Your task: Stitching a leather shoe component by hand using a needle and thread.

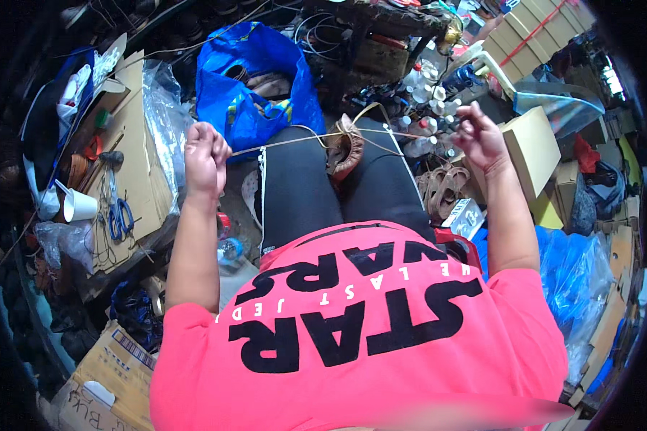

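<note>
A brown leather shoe [345, 152] with a gathered edge is held between my knees. A thin tan cord [284, 142] runs through or around it and stretches out to both sides, with loose loops above the shoe. My left hand [207, 159] is closed in a fist on the cord's left stretch, out beyond my left knee. My right hand [482, 140] is raised on the other side, fingers curled, and the cord's right stretch runs toward it; the last bit at the fingers is hard to make out.
A blue bag [259, 72] with shoes inside stands beyond my left knee. Cardboard at left carries blue-handled scissors [121, 219] and a white cup [79, 205]. Several bottles [420, 90] and tan sandals [444, 188] lie at right, near a cardboard box [530, 147].
</note>
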Available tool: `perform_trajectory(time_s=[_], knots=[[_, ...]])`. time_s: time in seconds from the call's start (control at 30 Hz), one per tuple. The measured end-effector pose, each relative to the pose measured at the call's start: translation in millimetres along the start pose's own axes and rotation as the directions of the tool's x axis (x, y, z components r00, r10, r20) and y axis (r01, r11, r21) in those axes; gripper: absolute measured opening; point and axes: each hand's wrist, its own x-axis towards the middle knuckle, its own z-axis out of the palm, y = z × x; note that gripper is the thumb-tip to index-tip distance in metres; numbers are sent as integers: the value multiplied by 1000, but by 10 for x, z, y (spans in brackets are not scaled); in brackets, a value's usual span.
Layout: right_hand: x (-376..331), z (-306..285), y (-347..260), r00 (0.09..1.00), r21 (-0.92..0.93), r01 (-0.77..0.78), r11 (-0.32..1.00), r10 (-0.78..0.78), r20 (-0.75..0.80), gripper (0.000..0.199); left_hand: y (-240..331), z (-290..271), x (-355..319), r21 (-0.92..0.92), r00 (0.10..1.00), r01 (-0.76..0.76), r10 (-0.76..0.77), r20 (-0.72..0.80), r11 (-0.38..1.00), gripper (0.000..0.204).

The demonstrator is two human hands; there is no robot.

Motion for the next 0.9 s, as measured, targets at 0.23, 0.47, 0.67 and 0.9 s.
perform_trajectory(time_s=[0.23,0.47,0.67,0.9], knots=[[184,-100,-360,891,310,68,948,-197,408,38,2,341,-507,834,957,-281,70,283,475,11],[182,-32,-423,754,-679,194,708,335,565,29,414,270,-568,873,879,-465,42,476,-148,13],[266,-1398,-782,992,-989,28,-142,130,10,33,2104,-507,-970,826,879,10,398,261,-564,15],[595,-914,-422,975,-898,212,-386,146,168,38,1351,-728,-679,981,888,125,424,-178,150,27]])
